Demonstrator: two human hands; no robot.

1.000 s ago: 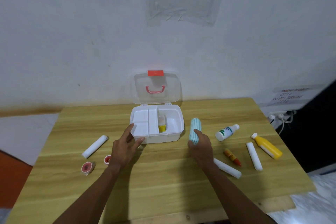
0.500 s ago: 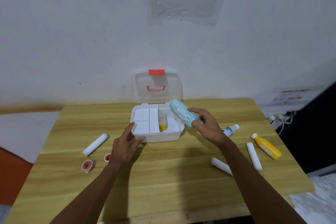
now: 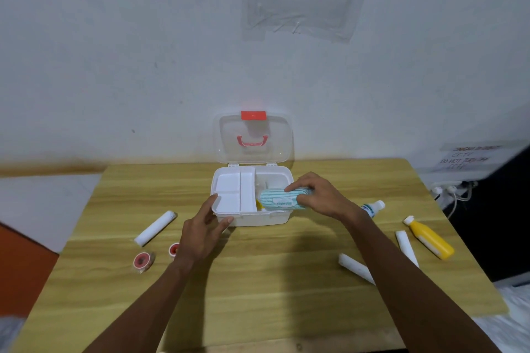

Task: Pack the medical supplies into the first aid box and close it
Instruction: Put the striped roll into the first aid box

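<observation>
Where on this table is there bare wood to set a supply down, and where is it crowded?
Bare wood lies along the near table edge in front of the first aid box, and in the far left corner behind the white roll. Crowded: the right side, around the yellow bottle.

Your 2 forearms (image 3: 149,301) show bare down to the lower edge; your left hand (image 3: 200,235) and right hand (image 3: 321,195) are bare too.

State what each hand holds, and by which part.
The right hand grips the teal striped roll by its right end. The left hand holds nothing; it touches the front left corner of the first aid box.
</observation>
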